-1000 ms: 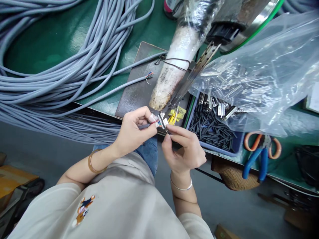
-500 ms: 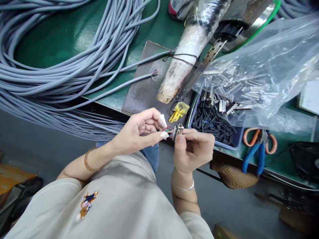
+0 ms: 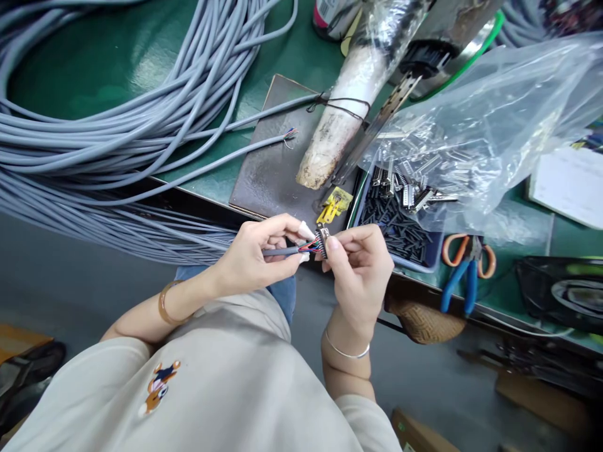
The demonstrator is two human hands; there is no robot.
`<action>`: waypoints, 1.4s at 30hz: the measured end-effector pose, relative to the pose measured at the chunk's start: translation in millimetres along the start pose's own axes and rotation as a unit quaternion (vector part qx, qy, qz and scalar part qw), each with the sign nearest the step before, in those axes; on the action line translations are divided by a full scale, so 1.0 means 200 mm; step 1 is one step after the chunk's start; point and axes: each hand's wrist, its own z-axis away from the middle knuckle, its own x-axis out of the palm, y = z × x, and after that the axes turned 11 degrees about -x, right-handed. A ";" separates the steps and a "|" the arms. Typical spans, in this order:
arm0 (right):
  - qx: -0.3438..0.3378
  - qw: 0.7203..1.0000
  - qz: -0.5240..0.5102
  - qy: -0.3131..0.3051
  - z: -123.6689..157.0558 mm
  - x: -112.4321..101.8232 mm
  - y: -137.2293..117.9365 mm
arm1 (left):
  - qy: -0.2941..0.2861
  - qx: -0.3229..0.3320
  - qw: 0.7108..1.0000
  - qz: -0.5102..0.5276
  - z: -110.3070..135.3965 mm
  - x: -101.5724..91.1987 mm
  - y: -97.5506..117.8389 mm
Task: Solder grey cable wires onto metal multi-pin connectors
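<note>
Nearest the camera: pale shirt [image 3: 226, 376], both forearms reaching forward. Left hand [image 3: 245, 254] is closed, thumb and fingers pinching a grey cable [image 3: 281, 251]; fingertips wear white covers. Right hand [image 3: 360, 270] is closed in a pinch on a metal multi-pin connector [image 3: 322, 242], held in front of the bench edge. Coloured wires [image 3: 308, 247] fan from the cable to the pin row; whether any is attached cannot be told.

Step in hand, as judged: matching wires to pins. Next move seems to call for a steady connector and wires kept apart.

Beyond: yellow pieces [image 3: 334, 204] on a dark board [image 3: 264, 182], under a white tapered tube [image 3: 336, 132]. To the right, a blue tray [image 3: 414, 265] of short black pieces [image 3: 391, 223], a clear bag [image 3: 509, 138] of metal parts, pliers [image 3: 472, 251]. Further left, looped grey cables [image 3: 221, 50] cover much of the green worktop [image 3: 85, 75]. Below, grey floor [image 3: 306, 339] with a cardboard box [image 3: 414, 433].
</note>
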 end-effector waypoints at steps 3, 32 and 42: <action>0.007 1.000 -0.011 0.002 0.00 0.01 0.01 | 0.007 0.008 1.000 -0.012 -0.01 0.00 0.00; -0.283 0.939 0.198 0.001 0.02 0.01 0.08 | 0.000 -0.147 0.978 0.151 -0.12 0.01 0.01; -0.168 0.978 0.103 0.069 0.03 0.06 0.14 | 0.048 -0.130 0.980 0.142 -0.15 0.01 0.02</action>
